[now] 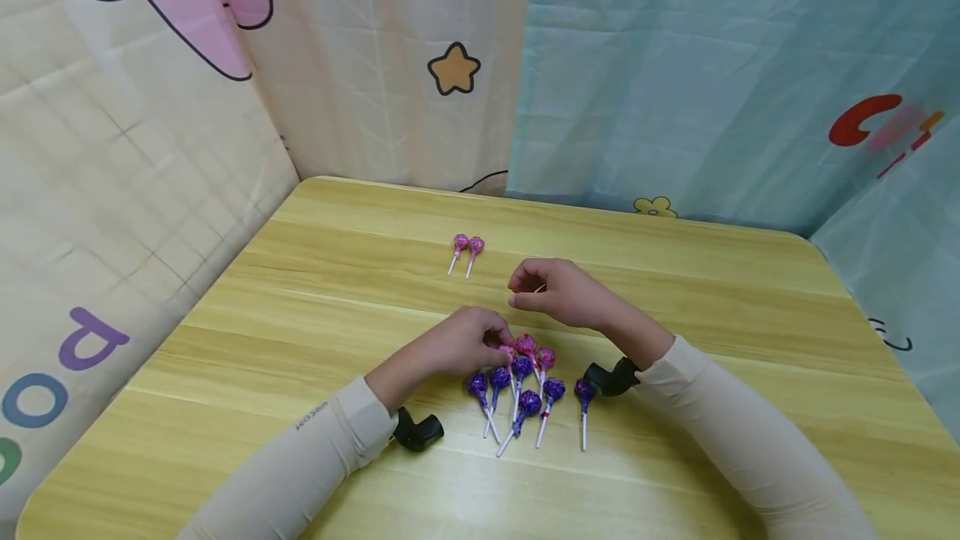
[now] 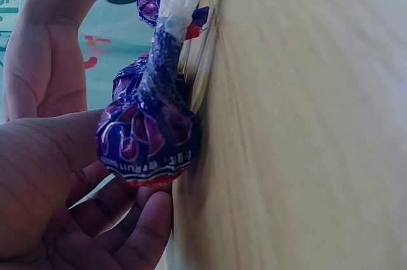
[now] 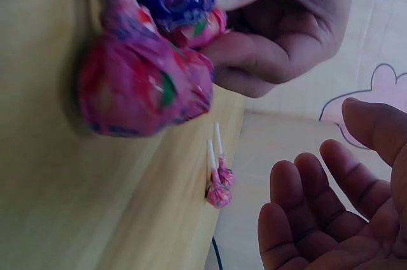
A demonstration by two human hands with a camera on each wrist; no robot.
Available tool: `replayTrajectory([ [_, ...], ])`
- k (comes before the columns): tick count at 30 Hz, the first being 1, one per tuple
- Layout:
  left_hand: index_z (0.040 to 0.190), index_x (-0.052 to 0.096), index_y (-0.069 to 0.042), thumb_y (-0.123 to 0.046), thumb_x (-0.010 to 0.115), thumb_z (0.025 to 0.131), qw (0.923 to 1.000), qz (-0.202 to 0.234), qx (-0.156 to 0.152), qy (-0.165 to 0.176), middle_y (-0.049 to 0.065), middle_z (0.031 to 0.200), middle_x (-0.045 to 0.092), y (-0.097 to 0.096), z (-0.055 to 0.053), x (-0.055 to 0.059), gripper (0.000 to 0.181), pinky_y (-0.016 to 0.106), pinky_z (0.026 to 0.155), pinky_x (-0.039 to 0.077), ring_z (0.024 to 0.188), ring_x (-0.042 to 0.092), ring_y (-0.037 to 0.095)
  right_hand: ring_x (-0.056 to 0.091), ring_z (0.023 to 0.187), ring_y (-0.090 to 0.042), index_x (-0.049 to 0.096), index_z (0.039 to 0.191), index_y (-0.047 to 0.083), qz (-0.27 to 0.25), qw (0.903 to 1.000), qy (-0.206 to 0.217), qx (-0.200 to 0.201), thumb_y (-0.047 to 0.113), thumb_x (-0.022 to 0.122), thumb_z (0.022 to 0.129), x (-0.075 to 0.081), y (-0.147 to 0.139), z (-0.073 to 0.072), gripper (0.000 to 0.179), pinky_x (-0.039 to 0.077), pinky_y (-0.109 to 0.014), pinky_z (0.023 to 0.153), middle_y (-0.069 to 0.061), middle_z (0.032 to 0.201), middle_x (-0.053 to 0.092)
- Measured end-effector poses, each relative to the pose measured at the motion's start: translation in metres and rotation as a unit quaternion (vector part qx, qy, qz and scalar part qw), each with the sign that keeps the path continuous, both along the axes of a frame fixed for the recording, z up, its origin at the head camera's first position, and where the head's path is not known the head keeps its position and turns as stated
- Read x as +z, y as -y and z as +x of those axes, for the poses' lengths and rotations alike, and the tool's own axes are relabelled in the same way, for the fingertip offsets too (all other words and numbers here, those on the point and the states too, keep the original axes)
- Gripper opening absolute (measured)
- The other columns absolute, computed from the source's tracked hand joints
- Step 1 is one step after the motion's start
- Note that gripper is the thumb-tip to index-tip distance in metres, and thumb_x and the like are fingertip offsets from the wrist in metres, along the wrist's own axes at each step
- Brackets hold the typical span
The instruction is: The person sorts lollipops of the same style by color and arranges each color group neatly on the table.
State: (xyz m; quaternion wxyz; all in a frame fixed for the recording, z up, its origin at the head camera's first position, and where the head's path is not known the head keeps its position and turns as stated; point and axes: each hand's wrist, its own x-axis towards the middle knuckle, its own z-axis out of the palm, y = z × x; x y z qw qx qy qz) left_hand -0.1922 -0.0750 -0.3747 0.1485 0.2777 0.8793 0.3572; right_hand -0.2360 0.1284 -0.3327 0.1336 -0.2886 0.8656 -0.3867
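A bunch of lollipops lies mid-table, with purple wrappers such as the purple lollipop [image 1: 529, 403] in front and pink ones such as the pink lollipop [image 1: 526, 345] at the back. My left hand [image 1: 467, 342] pinches another pink lollipop [image 3: 202, 31] at the bunch's back left between thumb and finger. Beyond the bunch, my right hand [image 1: 558, 292] hovers with loosely bent fingers [image 3: 309, 184] and nothing in them. Two pink lollipops [image 1: 476, 245] lie side by side farther back. In the left wrist view a purple lollipop [image 2: 149, 136] partly covers the left fingers.
One purple lollipop [image 1: 583, 392] lies apart on the right, partly hidden by the black wrist camera [image 1: 611, 377]. Another black wrist camera [image 1: 418, 430] is at the left sleeve. The wooden table [image 1: 315, 273] meets printed curtains [image 1: 390, 65] behind and at the sides.
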Motion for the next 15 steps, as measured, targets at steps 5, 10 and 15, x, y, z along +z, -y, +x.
replayTrajectory([
  [5,0.089,0.071,-0.011,-0.008,0.075,0.087,0.9999,0.012,-0.004,0.002,-0.005,0.078,0.063,0.0,0.0,-0.001,0.004,0.026,0.065,0.05,0.071,0.058,0.01,0.062,0.09,-0.017,0.066,0.104,0.005,0.0,1.0,0.004,0.006,0.017,0.069,0.094,-0.004,-0.009,0.011,0.015,0.051,-0.036,0.079,-0.001,0.096,0.067],
  [10,0.088,0.071,-0.011,-0.009,0.075,0.087,0.9999,0.011,0.0,0.01,-0.005,0.077,0.063,0.0,0.001,-0.001,0.004,0.026,0.064,0.05,0.07,0.058,0.011,0.062,0.089,-0.017,0.066,0.103,0.006,0.006,0.9998,0.019,0.008,0.015,0.069,0.094,-0.009,-0.02,0.022,0.013,0.051,-0.036,0.077,0.0,0.095,0.067],
  [15,0.087,0.071,-0.011,-0.009,0.075,0.087,0.9999,0.008,0.004,0.014,-0.005,0.078,0.063,-0.001,0.002,0.002,0.004,0.027,0.065,0.05,0.071,0.058,0.012,0.061,0.087,-0.017,0.066,0.101,0.008,0.013,0.9997,0.021,0.008,0.016,0.07,0.094,-0.015,-0.028,0.028,0.012,0.05,-0.035,0.076,0.0,0.094,0.067],
])
